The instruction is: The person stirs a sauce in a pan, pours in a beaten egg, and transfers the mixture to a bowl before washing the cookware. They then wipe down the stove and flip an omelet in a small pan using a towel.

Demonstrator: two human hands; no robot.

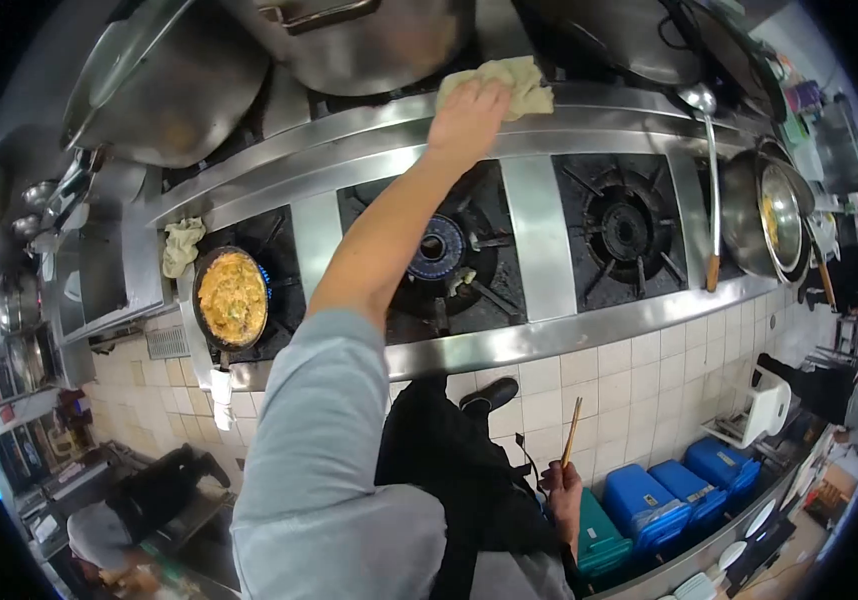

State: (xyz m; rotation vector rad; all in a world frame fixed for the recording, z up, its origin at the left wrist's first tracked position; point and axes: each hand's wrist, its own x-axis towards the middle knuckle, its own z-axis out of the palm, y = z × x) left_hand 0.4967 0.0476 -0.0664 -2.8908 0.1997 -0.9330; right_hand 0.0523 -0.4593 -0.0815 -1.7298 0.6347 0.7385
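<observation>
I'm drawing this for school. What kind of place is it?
Probably a restaurant kitchen: gas burners in a row, big metal pots behind them, and a pan of food over a blue flame.

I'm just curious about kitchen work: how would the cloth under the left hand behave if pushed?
The cloth is probably floppy, since it lies in soft folds. Pushed by the left hand, it would likely bunch up, as its edge looks crumpled. It may slide fairly easily, since the metal ledge looks smooth.
</observation>
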